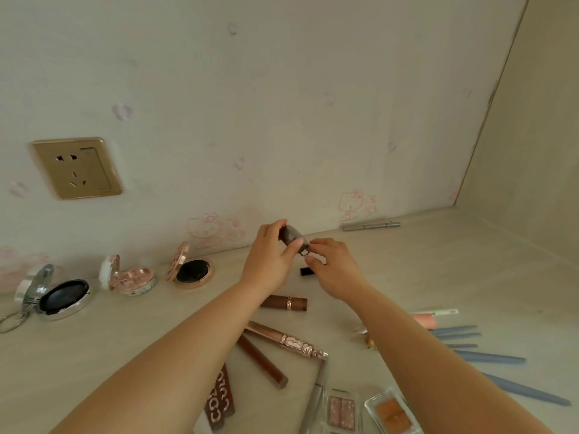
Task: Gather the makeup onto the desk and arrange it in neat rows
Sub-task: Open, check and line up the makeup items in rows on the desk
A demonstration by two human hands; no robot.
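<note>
So from where I'm standing this looks like the arranging step, somewhere in the middle of it. Far left on the desk (423,261) there's already a row of three open compacts along the wall: a silver one (54,292), a pink one (130,277) and a gold one (191,267). Next over, the left hand (269,258) is up off the desk, gripping a small dark case (291,234), thumb tip on its right end and the other fingers curled round its far side. The right hand (335,264) is right beside it, fingertips pinching at the little ring (305,252) hanging off the case, so it's held between both hands. A tiny black bit (307,271) lies on the desk just under them. I'd guess the next move is setting the case down next to the gold compact, needing a gentle placement so it lines up. Below and to the right it's still messy: brown tubes (283,302), blue pencils (488,357), palettes (341,408) all scattered.
</note>
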